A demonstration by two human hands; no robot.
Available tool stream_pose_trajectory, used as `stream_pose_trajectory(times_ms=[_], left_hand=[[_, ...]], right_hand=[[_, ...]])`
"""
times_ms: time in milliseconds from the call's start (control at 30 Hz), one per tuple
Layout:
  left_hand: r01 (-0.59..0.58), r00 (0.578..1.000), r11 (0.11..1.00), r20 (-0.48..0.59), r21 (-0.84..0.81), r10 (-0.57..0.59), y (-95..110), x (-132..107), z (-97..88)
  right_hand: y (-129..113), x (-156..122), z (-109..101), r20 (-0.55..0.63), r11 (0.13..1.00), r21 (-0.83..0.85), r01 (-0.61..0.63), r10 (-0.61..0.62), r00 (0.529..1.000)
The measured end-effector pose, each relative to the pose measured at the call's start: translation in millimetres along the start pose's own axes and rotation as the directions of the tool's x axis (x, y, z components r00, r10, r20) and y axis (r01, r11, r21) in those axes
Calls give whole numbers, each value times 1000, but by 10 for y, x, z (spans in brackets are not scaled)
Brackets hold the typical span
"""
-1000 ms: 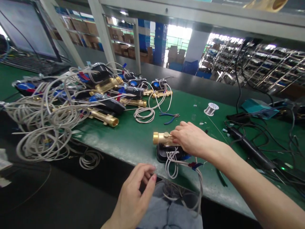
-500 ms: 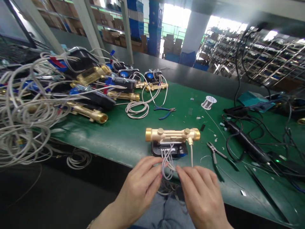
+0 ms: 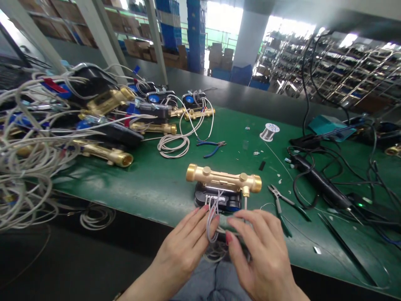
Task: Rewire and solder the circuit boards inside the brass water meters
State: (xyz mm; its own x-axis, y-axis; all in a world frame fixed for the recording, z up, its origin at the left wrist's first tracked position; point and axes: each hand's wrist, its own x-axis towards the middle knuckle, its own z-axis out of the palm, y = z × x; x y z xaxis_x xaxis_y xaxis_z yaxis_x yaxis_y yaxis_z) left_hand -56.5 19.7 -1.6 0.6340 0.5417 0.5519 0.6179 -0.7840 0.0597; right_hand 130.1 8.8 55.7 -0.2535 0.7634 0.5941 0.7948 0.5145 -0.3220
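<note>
A brass pipe fitting (image 3: pixel 224 177) with threaded ends lies at the front of the bench, joined to a black housing (image 3: pixel 200 195) just below it. Thin grey cables (image 3: pixel 214 213) come out of the housing and loop down over the bench edge. My left hand (image 3: pixel 188 240) has its fingers closed around these cables, close to the housing. To the right, my right hand (image 3: pixel 261 246) is beside the cables, thumb and forefinger spread apart. Whether its fingertips touch a cable behind them, I cannot tell.
Left, a pile of brass fittings (image 3: pixel 106 152) with black housings and tangled grey cables (image 3: pixel 28 159). Blue-handled cutters (image 3: pixel 211 148), a solder spool (image 3: pixel 269 132), green-handled cutters (image 3: pixel 282 205), a soldering iron (image 3: pixel 319 182) and tweezers (image 3: pixel 347 251) lie on the green mat (image 3: pixel 150 184).
My right thumb and forefinger have come apart from their pinch at the cables. The left hand stays at the cables. The fitting has tilted slightly, and the whole view has shifted a little.
</note>
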Motion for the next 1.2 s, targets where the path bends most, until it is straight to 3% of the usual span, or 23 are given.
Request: stream_pose_trajectory(times_ms=[100,200,333,500,633,800,900,1033,1100,1200], left_hand=[[39,998,999,-54,21,-38,111,37,46],[56,991,998,-127,37,-51,244,112,94],[58,988,998,-144,24,-54,313,153,132],[-9,998,1000,-70,0,9,199,40,199],[-24,995,1000,-96,1,24,112,-14,286],[-60,989,998,-136,-30,56,65,31,364],[-36,980,996,-196,-78,20,58,46,433],[-39,965,995,-263,-89,15,33,21,558],[-58,960,996,-278,-64,38,15,-10,607],[-80,956,997,-284,-12,74,1,-55,631]], right_hand=[[-77,149,38,20,981,-100,-167,169,985],[-111,230,115,118,958,-199,-205,231,966],[16,196,79,159,951,-276,-136,185,970],[256,47,-51,208,954,-300,3,62,976],[353,16,-46,245,935,-342,91,-5,969],[437,90,-30,209,948,-298,112,-50,977],[511,157,-113,206,984,-173,50,-14,978],[889,281,-296,300,980,73,-188,158,941],[1232,363,-312,245,968,-10,-252,246,938],[1752,513,-188,224,956,-164,-242,275,935]])
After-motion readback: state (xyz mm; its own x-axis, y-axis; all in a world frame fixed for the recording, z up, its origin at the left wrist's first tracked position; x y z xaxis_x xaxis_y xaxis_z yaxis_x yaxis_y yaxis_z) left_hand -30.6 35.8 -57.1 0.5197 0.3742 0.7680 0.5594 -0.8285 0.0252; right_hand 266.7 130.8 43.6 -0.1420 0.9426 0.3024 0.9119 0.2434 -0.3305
